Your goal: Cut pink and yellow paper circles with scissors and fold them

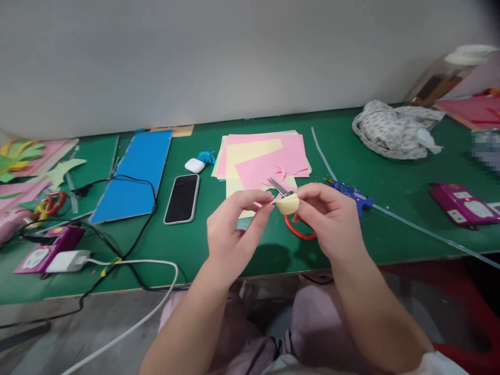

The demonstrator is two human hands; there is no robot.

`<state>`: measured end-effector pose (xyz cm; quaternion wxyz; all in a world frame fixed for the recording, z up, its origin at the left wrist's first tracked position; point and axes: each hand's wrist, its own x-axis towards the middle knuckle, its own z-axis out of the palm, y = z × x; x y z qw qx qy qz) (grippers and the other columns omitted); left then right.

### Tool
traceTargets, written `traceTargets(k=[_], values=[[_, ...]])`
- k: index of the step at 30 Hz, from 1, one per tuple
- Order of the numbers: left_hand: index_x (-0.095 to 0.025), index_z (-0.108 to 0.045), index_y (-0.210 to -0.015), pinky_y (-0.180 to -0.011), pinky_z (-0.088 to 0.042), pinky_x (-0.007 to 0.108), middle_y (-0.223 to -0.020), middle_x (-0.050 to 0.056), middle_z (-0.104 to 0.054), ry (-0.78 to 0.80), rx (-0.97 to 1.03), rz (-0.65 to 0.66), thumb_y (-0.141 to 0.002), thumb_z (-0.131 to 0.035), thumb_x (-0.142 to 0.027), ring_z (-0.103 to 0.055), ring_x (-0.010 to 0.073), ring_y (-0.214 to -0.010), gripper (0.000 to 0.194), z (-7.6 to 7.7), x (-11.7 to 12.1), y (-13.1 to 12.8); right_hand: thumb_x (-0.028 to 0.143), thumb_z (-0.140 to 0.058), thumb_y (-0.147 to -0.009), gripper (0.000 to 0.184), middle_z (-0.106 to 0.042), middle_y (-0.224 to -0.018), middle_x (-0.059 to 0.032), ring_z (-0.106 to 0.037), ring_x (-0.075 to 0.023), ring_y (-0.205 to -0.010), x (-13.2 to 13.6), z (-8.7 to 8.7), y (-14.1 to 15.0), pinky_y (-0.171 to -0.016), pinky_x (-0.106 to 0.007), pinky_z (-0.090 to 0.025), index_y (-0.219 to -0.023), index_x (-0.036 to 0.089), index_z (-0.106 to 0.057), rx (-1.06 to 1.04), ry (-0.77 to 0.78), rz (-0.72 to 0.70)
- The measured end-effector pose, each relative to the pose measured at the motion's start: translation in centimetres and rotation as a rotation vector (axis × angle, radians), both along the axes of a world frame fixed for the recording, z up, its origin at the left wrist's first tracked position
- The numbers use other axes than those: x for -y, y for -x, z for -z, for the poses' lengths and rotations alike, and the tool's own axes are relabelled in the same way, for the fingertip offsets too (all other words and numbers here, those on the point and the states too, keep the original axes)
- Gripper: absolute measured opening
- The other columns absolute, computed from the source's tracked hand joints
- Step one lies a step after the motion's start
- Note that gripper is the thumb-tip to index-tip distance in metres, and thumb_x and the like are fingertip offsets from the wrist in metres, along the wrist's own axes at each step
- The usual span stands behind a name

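My right hand pinches a small curled piece of pale yellow paper between thumb and fingertips. Close by its left edge, my left hand has thumb and forefinger pressed together; what lies in that pinch is too small to make out. Behind the paper lies a pair of scissors with an orange-red handle, blades pointing away to the left and partly hidden by the paper and my right hand. Under and beyond my fingers is a stack of pink and yellow paper sheets, with a pink cut piece on top.
A phone, a white case and a blue board are on the left, near black cables and a purple power strip. To the right are a blue glue gun, a cloth bundle and another purple power strip.
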<state>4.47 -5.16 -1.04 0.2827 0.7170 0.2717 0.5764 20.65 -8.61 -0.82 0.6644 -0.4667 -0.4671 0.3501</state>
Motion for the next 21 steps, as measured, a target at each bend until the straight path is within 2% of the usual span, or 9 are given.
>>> traceTargets(k=[5, 8, 12, 16, 18, 21], values=[[-0.024, -0.073, -0.101, -0.075, -0.059, 0.017, -0.093, -0.001, -0.077, 0.048, 0.01, -0.02, -0.082, -0.074, -0.008, -0.073, 0.0096, -0.081, 0.025, 0.0, 0.0, -0.3, 0.013, -0.069, -0.076, 0.01, -0.074, -0.075, 0.0018, -0.068, -0.0115, -0.064, 0.1, 0.2, 0.2, -0.055, -0.021, -0.054, -0.078, 0.022, -0.073, 0.128, 0.003, 0.016], [-0.022, -0.073, -0.097, -0.071, -0.06, 0.017, -0.089, -0.001, -0.076, 0.151, 0.039, -0.008, -0.082, -0.074, -0.01, -0.073, 0.0098, -0.078, 0.019, 0.0, -0.3, -0.4, 0.015, -0.071, -0.077, 0.006, -0.075, -0.075, 0.0012, -0.068, -0.0122, -0.065, 0.1, 0.1, 0.1, -0.054, -0.021, -0.053, -0.078, 0.021, -0.073, 0.162, 0.01, 0.008], [-0.02, -0.071, -0.091, -0.06, -0.059, 0.017, -0.074, -0.002, -0.072, 0.502, 0.175, 0.115, -0.077, -0.078, -0.018, -0.069, 0.0094, -0.064, 0.016, -0.2, -0.9, -0.5, 0.017, -0.069, -0.084, 0.007, -0.075, -0.08, 0.0008, -0.069, -0.0125, -0.069, 0.2, 0.0, -0.2, -0.056, -0.022, -0.054, -0.083, 0.022, -0.073, 0.274, -0.044, 0.022], [-0.017, -0.068, -0.087, -0.05, -0.056, 0.018, -0.067, -0.002, -0.069, 0.918, 0.318, 0.304, -0.069, -0.084, -0.024, -0.066, 0.0102, -0.057, 0.025, -0.4, -1.6, -0.5, 0.012, -0.065, -0.089, 0.015, -0.074, -0.089, -0.0021, -0.069, -0.0157, -0.081, 0.3, -0.2, -0.7, -0.062, -0.026, -0.056, -0.092, 0.024, -0.073, 0.582, -0.268, 0.104], [-0.017, -0.068, -0.086, -0.048, -0.056, 0.018, -0.067, -0.001, -0.069, 1.039, 0.348, 0.363, -0.065, -0.087, -0.024, -0.066, 0.0108, -0.058, 0.03, -0.4, -1.8, -0.5, 0.01, -0.063, -0.09, 0.019, -0.073, -0.091, -0.0037, -0.069, -0.0172, -0.083, 0.3, -0.3, -0.9, -0.067, -0.029, -0.058, -0.095, 0.025, -0.073, 0.737, -0.361, 0.126], [-0.017, -0.069, -0.084, -0.048, -0.057, 0.017, -0.068, -0.001, -0.068, 1.118, 0.357, 0.427, -0.062, -0.089, -0.023, -0.066, 0.0107, -0.059, 0.029, -0.3, -2.0, -0.3, 0.007, -0.06, -0.092, 0.023, -0.071, -0.091, -0.0045, -0.07, -0.0174, -0.084, 0.2, -0.3, -1.1, -0.073, -0.031, -0.059, -0.097, 0.025, -0.074, 0.86, -0.43, 0.137]])
